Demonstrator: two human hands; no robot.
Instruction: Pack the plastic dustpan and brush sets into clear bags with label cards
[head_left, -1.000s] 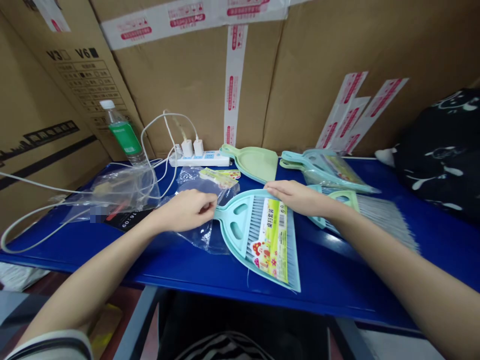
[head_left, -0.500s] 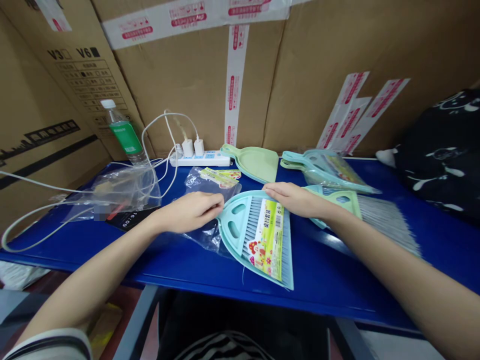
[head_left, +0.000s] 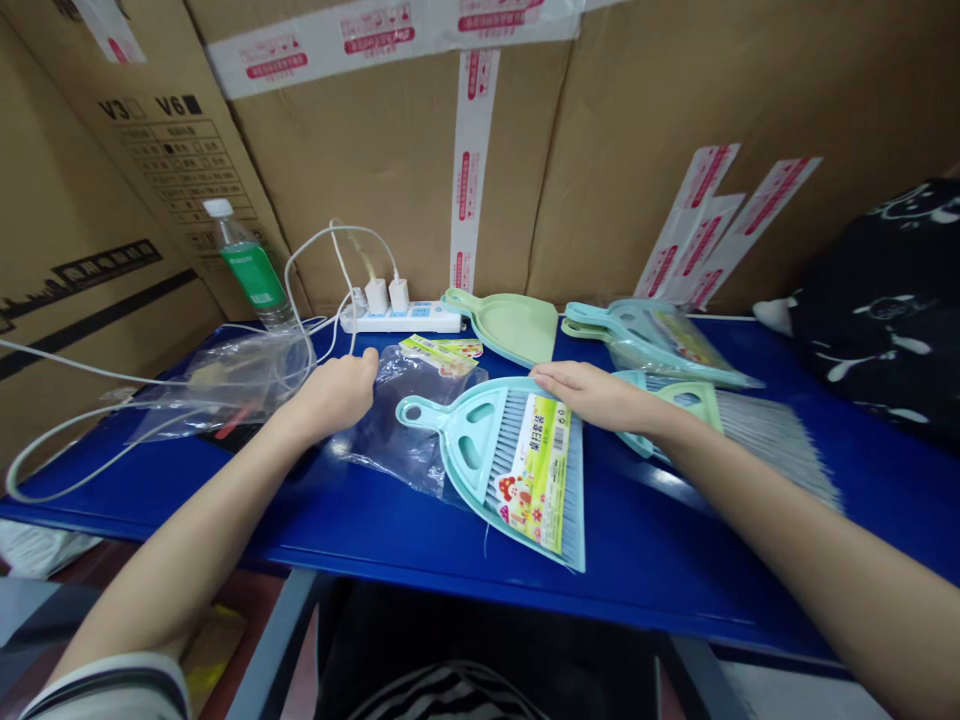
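A light-blue dustpan (head_left: 457, 480) lies on the table with a grey-bristled brush (head_left: 511, 410) nested in it and a green-yellow label card (head_left: 544, 470) on top. My right hand (head_left: 581, 390) grips its upper right edge, fingers over the rim. The dustpan's handle points left, with no hand on it. Left of it, a clear plastic bag (head_left: 401, 430) lies flat and crinkled, partly under the dustpan. My left hand (head_left: 341, 392) is closed at the bag's left edge and seems to pinch it; the fingertips are partly hidden.
Behind stand a green dustpan (head_left: 517, 325), a bagged dustpan set (head_left: 660, 340) and a white power strip (head_left: 405, 318) with cables. A loose brush (head_left: 772, 435) lies under my right forearm. At left are a water bottle (head_left: 253, 270) and another plastic bag (head_left: 225, 375). Cardboard (head_left: 375, 150) walls the back.
My left hand has left the dustpan's handle and moved left to the plastic bag, whose left side now spreads further left. My right hand stays on the dustpan, which has barely shifted.
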